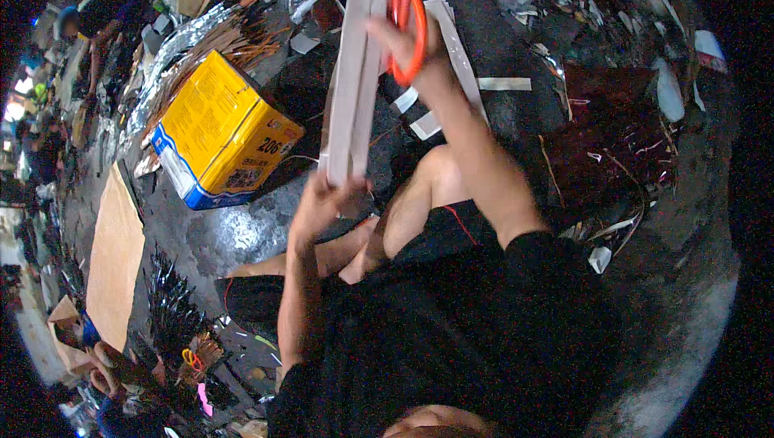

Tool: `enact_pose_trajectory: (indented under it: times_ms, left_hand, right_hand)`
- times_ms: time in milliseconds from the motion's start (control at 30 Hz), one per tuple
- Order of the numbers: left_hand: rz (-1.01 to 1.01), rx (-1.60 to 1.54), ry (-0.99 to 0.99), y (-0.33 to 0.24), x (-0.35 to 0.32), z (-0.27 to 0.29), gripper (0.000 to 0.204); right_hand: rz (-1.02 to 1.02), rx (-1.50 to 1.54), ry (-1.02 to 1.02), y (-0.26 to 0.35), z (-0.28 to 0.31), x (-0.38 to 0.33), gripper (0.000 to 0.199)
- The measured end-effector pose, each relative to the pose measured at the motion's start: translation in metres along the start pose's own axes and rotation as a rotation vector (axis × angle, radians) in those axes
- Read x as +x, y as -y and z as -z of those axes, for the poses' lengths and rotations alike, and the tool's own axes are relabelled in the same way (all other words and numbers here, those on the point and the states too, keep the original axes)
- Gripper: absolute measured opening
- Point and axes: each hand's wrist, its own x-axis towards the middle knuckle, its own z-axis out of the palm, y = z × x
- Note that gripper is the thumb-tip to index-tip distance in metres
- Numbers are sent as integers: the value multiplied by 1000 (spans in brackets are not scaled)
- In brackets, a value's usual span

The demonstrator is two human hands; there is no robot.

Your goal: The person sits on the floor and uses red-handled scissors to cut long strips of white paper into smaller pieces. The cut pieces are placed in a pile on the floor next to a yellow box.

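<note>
A long, folded pale strip of sheet material stretches from near my body up to the top edge of the picture. Its near end is gripped by my left hand, fingers closed round it. Farther up, my right hand has orange-handled scissors looped about it, the hand blurred by motion. The fingertips of that hand reach the strip's right edge; whether they press on it I cannot tell. The scissors' blades are mostly hidden. Behind my right forearm lie more pale strips on the dark floor.
A yellow and blue box-shaped tin stands left of the strip. Beyond it lies a brown cardboard sheet. Dark bristly strands and scattered scraps cover the left side. Another person is at the far left. My bent legs are beneath my arms.
</note>
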Motion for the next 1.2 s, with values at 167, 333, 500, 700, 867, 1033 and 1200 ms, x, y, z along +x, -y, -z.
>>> enact_pose_trajectory:
  times_ms: [167, 333, 500, 700, 867, 1033, 1200]
  left_hand:
    - [-282, 122, -256, 5, 104, 54, 54]
    - [-198, 189, -342, 41, 73, 36, 41]
    - [4, -87, -277, 109, 24, 8, 32]
    - [37, -178, -218, 104, 19, -9, 31]
    - [110, -52, -267, 106, 0, -3, 31]
    - [76, -170, -252, 151, -7, 9, 30]
    - [146, -50, -317, 113, -13, 2, 27]
  right_hand:
    - [-173, -151, -166, -77, 47, 79, 38]
    - [-165, -628, -205, -103, 196, -6, 32]
    - [-455, -928, -223, -154, 244, -131, 26]
    - [-609, -1428, -247, -199, 237, -209, 34]
    - [-688, -1444, -135, -172, 201, -209, 32]
    - [-669, -1452, -85, -159, 194, -207, 30]
    - [-675, -1457, -46, -143, 196, -211, 28]
